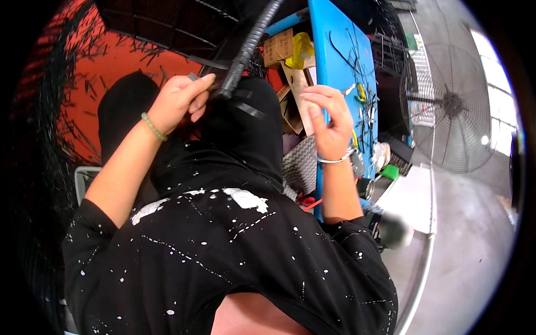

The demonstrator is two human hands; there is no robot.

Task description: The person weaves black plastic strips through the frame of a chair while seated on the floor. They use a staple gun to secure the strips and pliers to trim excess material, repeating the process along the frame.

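Note:
My left hand [181,100], wearing a green bead bracelet [153,127], is closed with thumb and finger pinching a flat black strip [207,78]. Beside it, a black strip-wrapped bar [251,50] slants down from the top, its lower end above my lap. A short, blurred strip end [247,108] sticks out below the bar. My right hand [334,123], with a silver bangle, is raised near the blue tabletop's edge. Its fingers are loosely bent and a little blurred, with the thumb apart and nothing visible between them.
On the blue tabletop [340,42] to my right lie black strips and yellow-handled pliers [361,94]. Cardboard boxes [277,47] and a yellow wrapper [301,50] are beside it. Strip scraps litter the red floor [111,67]. A large fan [451,103] stands at far right.

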